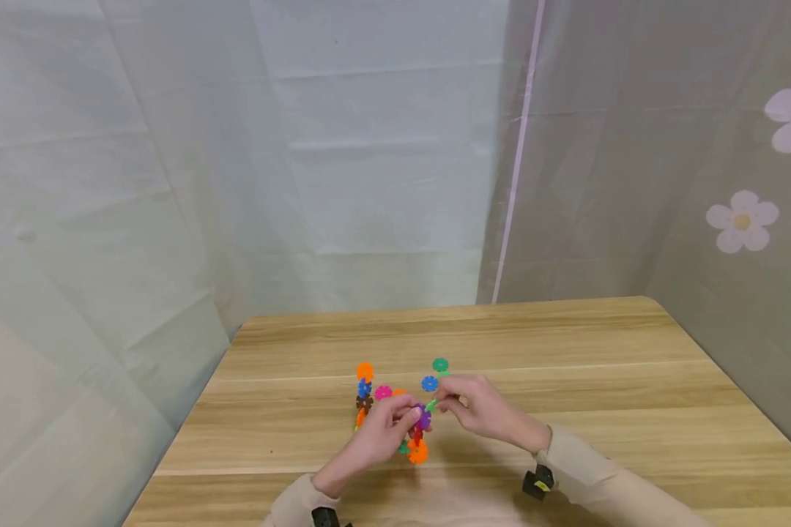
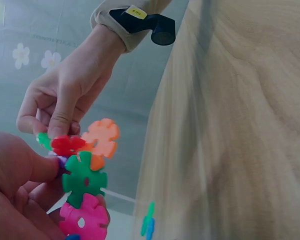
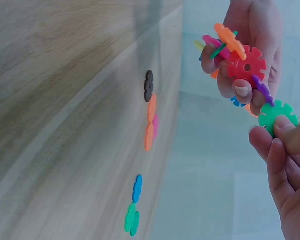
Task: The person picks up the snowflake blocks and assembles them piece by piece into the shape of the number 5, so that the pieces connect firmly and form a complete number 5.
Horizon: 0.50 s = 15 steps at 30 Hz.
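My left hand (image 1: 385,432) holds a joined chain of notched plastic flower discs. Along it are a purple disc (image 1: 425,419), a red disc (image 3: 238,64), an orange disc (image 1: 418,451), a green disc (image 2: 81,172) and a pink disc (image 2: 93,214). Between thumb and fingers, my right hand (image 1: 484,411) pinches a light green disc (image 3: 276,111). Its edge meets the purple disc in the right wrist view. Both hands are raised over the table, close together. Part of the chain is hidden behind the left fingers.
On the wooden table (image 1: 600,366) lie loose discs: a blue one (image 1: 429,383), a dark green one (image 1: 440,364) beside a lighter green one, a pink one (image 1: 383,394), a dark one (image 3: 149,86) and orange ones (image 3: 151,108). Pale curtains hang behind the table.
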Available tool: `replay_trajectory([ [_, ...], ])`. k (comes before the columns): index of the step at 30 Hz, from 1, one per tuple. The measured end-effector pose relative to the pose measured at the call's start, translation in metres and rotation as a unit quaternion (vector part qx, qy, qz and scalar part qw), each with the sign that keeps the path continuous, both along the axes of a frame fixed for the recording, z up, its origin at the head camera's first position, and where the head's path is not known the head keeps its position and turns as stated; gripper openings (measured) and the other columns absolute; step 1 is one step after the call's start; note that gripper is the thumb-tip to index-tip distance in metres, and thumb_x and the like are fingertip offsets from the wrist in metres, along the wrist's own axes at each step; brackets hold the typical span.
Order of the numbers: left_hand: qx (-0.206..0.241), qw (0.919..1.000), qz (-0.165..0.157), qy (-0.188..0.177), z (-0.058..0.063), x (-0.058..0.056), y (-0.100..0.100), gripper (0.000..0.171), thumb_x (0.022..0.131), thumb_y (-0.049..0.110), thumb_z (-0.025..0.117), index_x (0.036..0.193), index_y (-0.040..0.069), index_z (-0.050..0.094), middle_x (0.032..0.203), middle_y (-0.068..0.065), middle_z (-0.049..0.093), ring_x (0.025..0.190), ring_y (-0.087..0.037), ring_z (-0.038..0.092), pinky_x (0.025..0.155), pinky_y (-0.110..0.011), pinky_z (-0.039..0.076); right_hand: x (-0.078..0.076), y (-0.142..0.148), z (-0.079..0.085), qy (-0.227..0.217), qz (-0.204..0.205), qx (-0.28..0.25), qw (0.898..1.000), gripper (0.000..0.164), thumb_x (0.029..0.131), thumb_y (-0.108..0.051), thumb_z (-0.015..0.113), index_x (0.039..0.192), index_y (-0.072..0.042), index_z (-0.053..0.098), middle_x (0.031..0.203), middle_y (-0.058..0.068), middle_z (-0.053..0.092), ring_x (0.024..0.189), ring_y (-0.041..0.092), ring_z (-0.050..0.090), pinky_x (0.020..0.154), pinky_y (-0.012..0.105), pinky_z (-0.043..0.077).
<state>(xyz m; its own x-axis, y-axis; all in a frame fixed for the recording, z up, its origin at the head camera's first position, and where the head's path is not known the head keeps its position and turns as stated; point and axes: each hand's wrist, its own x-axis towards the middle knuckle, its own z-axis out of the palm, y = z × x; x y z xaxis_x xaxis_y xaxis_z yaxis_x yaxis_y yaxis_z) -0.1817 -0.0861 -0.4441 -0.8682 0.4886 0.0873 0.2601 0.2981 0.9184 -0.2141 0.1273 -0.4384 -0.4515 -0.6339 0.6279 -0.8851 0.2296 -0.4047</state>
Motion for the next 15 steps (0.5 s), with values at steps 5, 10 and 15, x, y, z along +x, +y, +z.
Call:
replay_trajectory([
  [5,-0.005,0.9999,0.007,0.013,0.0012,0.002,0.0025,0.019,0.1,0.006,0.048,0.096,-0.001,0.064,0.088,-0.019,0.07,0.064,-0.012,0.054,0.053,-0.014,0.041,0.0003,-0.0006,0.002,0.028,0.005,0.001,1.0,0.021,0.079,0.011,0.07,0.078,-0.007,0.059,0.075,0.006,0.069,0.069,0.006,0.065,0.064,0.008,0.05],
  [10,0.007,0.9998,0.005,0.015,0.0004,0.0032,0.0043,0.019,0.1,0.006,0.048,0.096,-0.002,0.064,0.086,-0.021,0.07,0.064,-0.008,0.054,0.054,-0.015,0.042,0.0012,-0.0016,0.0041,0.05,0.011,0.01,0.999,0.023,0.078,0.012,0.071,0.077,-0.008,0.059,0.074,0.004,0.068,0.066,0.006,0.063,0.064,0.007,0.049],
  [15,0.01,0.9999,0.0,0.011,0.0006,0.0047,0.0053,0.019,0.1,0.006,0.048,0.099,-0.004,0.064,0.085,-0.019,0.07,0.064,-0.008,0.055,0.054,-0.016,0.043,0.0015,-0.0017,0.0034,0.057,0.021,0.026,0.998,0.024,0.079,0.011,0.069,0.078,-0.01,0.059,0.073,0.001,0.066,0.064,0.006,0.063,0.065,0.005,0.047],
])
